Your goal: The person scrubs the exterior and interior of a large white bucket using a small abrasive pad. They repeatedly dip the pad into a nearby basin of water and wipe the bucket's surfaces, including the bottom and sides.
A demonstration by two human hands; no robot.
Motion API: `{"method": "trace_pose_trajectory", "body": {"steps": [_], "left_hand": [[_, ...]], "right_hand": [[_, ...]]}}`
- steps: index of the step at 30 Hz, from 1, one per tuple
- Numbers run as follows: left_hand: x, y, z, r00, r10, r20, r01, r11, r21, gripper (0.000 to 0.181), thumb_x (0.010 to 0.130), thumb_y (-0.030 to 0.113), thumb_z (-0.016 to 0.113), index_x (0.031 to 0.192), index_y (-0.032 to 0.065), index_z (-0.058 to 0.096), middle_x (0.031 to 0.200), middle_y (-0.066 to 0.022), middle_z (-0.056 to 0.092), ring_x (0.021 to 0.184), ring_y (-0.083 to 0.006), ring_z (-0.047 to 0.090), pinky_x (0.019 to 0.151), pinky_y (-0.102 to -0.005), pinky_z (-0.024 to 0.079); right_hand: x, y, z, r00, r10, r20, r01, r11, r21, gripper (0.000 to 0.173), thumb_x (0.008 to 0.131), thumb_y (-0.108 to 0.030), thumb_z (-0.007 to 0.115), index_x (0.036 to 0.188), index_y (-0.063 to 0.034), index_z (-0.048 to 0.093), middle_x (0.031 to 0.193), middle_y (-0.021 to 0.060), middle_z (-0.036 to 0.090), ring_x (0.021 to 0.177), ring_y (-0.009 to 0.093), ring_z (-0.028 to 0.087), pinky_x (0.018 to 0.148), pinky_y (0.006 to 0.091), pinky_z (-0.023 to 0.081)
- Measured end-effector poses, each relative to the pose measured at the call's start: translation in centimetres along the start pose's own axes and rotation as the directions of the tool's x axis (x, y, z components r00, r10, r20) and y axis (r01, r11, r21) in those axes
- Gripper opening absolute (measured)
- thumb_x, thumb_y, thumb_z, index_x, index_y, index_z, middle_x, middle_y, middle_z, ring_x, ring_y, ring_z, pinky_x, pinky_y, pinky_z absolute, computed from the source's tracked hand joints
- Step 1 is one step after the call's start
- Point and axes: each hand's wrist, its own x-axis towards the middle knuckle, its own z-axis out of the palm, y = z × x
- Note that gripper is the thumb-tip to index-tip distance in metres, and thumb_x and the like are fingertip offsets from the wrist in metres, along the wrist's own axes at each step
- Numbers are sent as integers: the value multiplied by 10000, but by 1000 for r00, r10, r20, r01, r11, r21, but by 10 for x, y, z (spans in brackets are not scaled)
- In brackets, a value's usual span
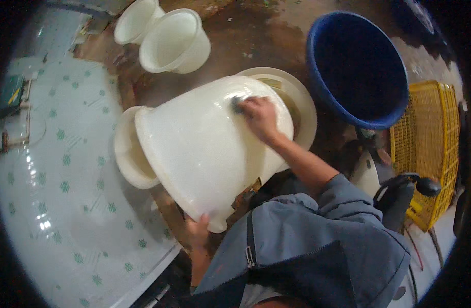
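Observation:
A large white plastic tub [197, 142] lies on its side in front of me, its outer wall wet and shiny. With my right hand [258, 115] I press a dark scrubbing pad [236, 104] against that wall, near the tub's base end. My left hand [199, 231] grips the tub's rim at its lower corner, the thumb showing on the outside. Beneath the tub, a white basin [131, 161] sticks out on the left. A wide round white basin [306, 111] shows behind it on the right.
Two white tubs [174, 42] stand on the wet brown floor [250, 42] at the back. A big blue tub [316, 65] and a yellow plastic crate [427, 127] are on the right, near a black handle [427, 186]. Tiles with green motifs [66, 184] cover the left side.

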Motion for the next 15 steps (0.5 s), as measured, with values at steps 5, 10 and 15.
{"method": "trace_pose_trajectory", "body": {"steps": [5,10,15], "left_hand": [[107,106,-12,937,-338,-83,327,937,-126,740,879,203,633,1463,-23,238,1406,-196,415,1232,-298,475,1015,-425,410],[159,86,-29,893,-419,-163,420,907,-29,592,829,49,574,1381,-34,374,1267,-202,518,1117,-309,552,937,-433,474],[128,88,-8,940,-279,-196,274,960,-54,590,773,-28,522,1350,-47,401,1232,-197,537,1089,-302,568,930,-415,475]], "right_hand": [[-34,-53,-3,991,-115,63,99,971,218,305,672,-83,696,965,-167,691,990,5,650,922,240,578,796,385,452],[-40,-55,-13,979,-198,55,174,941,292,249,734,-97,646,960,-190,692,981,4,643,942,234,575,815,391,444],[-40,42,-32,901,421,-107,-428,903,-44,143,828,-107,617,953,-103,686,879,94,654,814,322,596,781,419,495]]}}
